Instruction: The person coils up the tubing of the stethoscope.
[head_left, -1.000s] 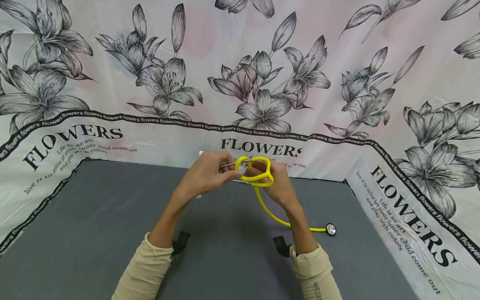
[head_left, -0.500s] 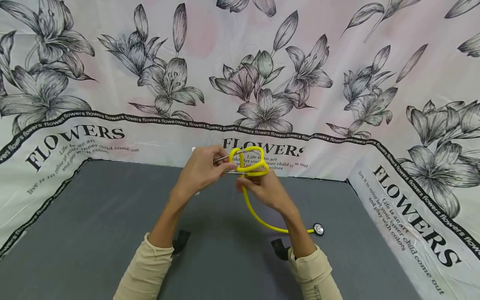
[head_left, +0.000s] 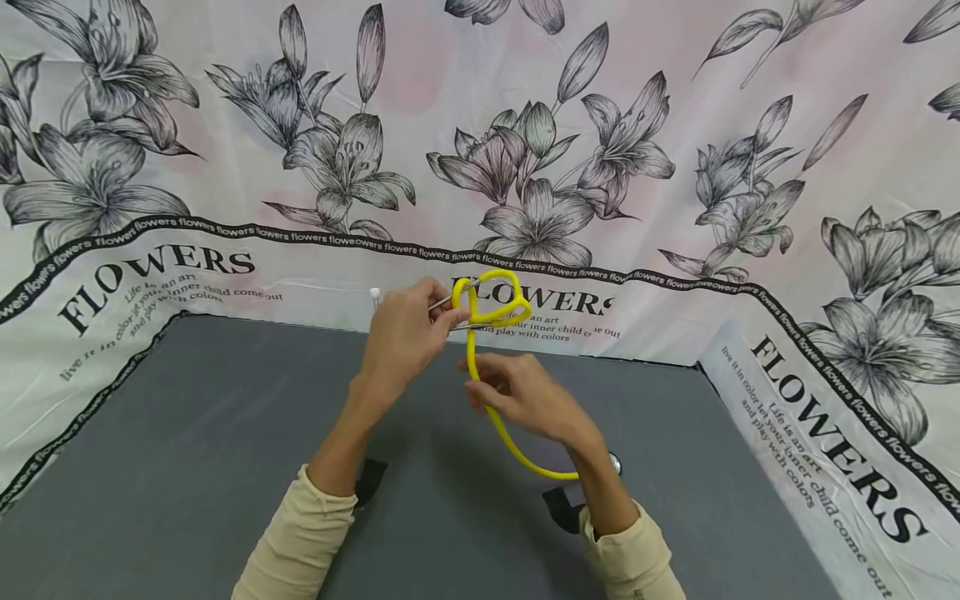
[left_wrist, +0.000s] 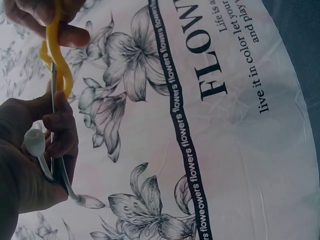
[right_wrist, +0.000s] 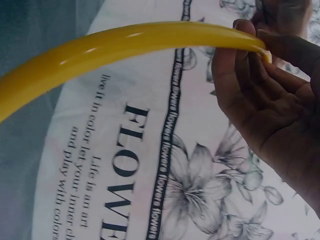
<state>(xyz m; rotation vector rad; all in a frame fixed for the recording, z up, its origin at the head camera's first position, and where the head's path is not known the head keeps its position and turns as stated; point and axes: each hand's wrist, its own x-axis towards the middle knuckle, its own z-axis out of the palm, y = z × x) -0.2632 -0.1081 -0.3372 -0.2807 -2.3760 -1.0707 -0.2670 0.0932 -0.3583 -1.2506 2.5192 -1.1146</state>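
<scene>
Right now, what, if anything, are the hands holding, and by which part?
A stethoscope: the left hand grips its metal ear tubes; the right hand holds its yellow tubing, lower down.

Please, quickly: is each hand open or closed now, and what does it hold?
Left hand: closed, holding the metal ear tubes.
Right hand: closed, holding the yellow tube.

Flower-printed backdrop behind a grey tabletop

In my view, the glossy yellow-tubed stethoscope is held aloft, white-tipped metal ear tubes leftward, looped tubing curving down toward a half-hidden silver chestpiece.
</scene>
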